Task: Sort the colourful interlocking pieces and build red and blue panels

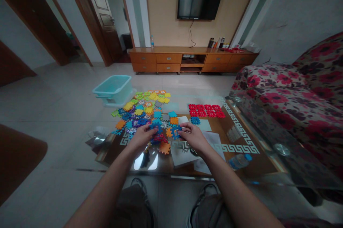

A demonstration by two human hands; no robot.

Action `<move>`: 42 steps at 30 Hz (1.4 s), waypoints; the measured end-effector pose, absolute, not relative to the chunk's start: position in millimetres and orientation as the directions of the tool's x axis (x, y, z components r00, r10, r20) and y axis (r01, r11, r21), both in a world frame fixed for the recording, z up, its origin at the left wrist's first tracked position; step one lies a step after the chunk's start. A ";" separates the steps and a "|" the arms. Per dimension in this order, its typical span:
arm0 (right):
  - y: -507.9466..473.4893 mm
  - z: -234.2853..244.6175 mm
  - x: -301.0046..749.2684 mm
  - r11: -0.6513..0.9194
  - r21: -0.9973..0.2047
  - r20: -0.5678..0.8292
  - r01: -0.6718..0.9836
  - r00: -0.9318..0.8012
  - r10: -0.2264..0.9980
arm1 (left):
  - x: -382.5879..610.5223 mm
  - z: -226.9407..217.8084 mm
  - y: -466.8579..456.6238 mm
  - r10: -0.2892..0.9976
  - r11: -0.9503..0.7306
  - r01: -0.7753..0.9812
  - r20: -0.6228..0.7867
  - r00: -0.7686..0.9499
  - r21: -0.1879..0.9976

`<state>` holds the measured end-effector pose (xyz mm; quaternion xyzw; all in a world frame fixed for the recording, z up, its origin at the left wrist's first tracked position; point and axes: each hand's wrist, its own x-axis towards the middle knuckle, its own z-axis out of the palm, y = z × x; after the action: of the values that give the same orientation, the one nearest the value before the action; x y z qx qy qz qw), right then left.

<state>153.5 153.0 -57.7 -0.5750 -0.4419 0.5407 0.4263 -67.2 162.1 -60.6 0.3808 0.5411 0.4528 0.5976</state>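
Holding blue tiles [175,132], white markings [135,123] blurred

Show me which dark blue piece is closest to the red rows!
The dark blue piece just below the red rows, unheld and apart from the colourful pile.

Tiles [157,114]: plastic, fairly matt
Table [248,128]: smooth, glossy glass
Bin [118,96]: smooth, translucent plastic
Bottle [239,162]: clear, shiny plastic
Cabinet [168,58]: wood, slight sheen
Sofa [284,96]: matt cloth
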 end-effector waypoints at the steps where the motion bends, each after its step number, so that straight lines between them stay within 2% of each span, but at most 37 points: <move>1: 153.1 -55.5 153.1 -0.282 -0.959 -0.283 -0.041 0.022 0.959 | -60.1 -56.5 158.4 0.947 0.319 -0.187 -0.318 0.037 0.929; 3: 152.6 -51.1 152.0 -0.334 -0.928 -0.340 -0.165 0.013 0.940 | -49.3 -51.6 152.7 0.941 0.337 -0.273 -0.312 0.129 0.901; 6: 151.1 -45.9 150.1 -0.360 -0.906 -0.374 -0.223 0.022 0.927 | -40.0 -52.3 149.3 0.935 0.340 -0.319 -0.281 0.218 0.885; 11: 150.9 -42.7 149.5 -0.348 -0.914 -0.370 -0.207 0.078 0.926 | -33.5 -58.3 150.7 0.933 0.357 -0.341 -0.313 0.181 0.869; 16: 152.8 -43.9 151.4 -0.350 -0.915 -0.379 -0.200 0.134 0.916 | -31.7 -54.9 149.5 0.928 0.346 -0.338 -0.265 0.261 0.875; 27: 153.3 -45.0 151.7 -0.351 -0.913 -0.381 -0.209 0.129 0.915 | -27.4 -54.0 146.9 0.899 0.438 -0.410 -0.390 0.200 0.800; 42: 153.0 -44.2 152.6 -0.367 -0.909 -0.396 -0.200 0.135 0.908 | -28.7 -58.7 149.2 0.896 0.441 -0.411 -0.367 0.250 0.798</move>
<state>152.6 153.0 -44.2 -0.5852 -0.3027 0.5839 0.4742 -28.7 149.2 -58.7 0.2875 0.4221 0.4435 0.7366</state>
